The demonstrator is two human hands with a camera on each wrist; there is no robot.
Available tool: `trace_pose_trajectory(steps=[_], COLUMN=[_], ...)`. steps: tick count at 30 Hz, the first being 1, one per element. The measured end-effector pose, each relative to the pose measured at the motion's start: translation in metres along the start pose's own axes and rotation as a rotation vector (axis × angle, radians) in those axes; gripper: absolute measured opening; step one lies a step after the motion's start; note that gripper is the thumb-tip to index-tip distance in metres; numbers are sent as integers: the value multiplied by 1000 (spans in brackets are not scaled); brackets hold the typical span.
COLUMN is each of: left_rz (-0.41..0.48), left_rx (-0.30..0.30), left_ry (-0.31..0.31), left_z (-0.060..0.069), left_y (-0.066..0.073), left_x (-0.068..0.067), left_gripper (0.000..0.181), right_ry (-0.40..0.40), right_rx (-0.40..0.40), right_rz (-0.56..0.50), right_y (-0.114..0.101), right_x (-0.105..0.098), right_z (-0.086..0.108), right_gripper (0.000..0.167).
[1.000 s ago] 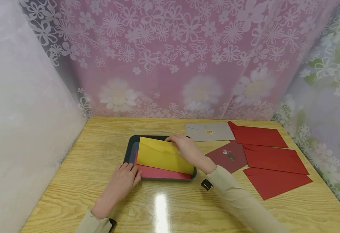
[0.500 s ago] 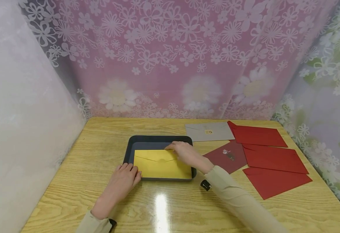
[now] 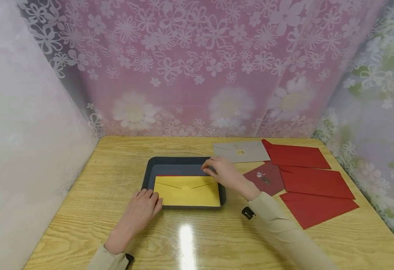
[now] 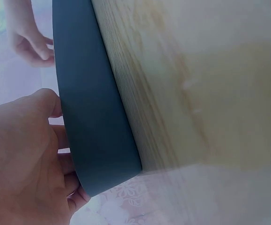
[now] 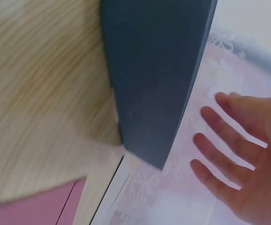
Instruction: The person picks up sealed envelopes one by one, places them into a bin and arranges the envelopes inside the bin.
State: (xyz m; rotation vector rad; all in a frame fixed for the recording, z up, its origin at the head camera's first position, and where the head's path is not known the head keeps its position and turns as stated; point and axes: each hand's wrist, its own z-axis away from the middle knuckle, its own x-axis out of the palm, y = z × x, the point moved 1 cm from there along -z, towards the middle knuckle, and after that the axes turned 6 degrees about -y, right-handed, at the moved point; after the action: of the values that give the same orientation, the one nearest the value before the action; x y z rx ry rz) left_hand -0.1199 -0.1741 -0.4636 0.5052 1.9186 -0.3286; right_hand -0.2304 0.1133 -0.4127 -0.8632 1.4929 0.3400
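Note:
A dark grey tray (image 3: 180, 169) lies on the table, with a yellow envelope (image 3: 187, 195) flat against its front side. A thin red edge shows behind the yellow envelope. My left hand (image 3: 142, 208) grips the tray's front left corner, fingers over the rim; the left wrist view has this hand (image 4: 27, 150) against the tray wall (image 4: 91, 108). Above the tray's right side hovers my right hand (image 3: 229, 174), holding nothing. In the right wrist view its loosely bent, spread fingers (image 5: 226, 168) are apart from the tray wall (image 5: 156, 75).
Right of the tray lie a grey envelope (image 3: 241, 152) with a gold label, a dark red envelope (image 3: 262, 179) with a printed motif, and red envelopes (image 3: 298, 156), (image 3: 316, 182) fanned along the table (image 3: 116, 176). Floral curtains (image 3: 183, 86) enclose the back and sides.
The yellow envelope has come down from a tilt to lie flat in the tray over the red one. My right hand has let go of it and lifted rightward. My left hand stays put.

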Motion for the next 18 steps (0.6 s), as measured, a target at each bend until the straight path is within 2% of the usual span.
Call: trace_pose_trajectory(steps=[4,11,18], left_rz=[-4,-7,-18], left_rx=[2,13,36], left_ry=[7,29,62], left_z=[0,0,-1], left_y=[0,0,1], left_x=[0,-2,-3], left_gripper=[31,31,32], right_ry=[84,159,211], right_rx=[56,201,291], right_rz=[1,73,103], right_y=[15,54,94], right_x=[-7,-14,-28], right_z=[7,19,56], right_gripper=[13,14,13])
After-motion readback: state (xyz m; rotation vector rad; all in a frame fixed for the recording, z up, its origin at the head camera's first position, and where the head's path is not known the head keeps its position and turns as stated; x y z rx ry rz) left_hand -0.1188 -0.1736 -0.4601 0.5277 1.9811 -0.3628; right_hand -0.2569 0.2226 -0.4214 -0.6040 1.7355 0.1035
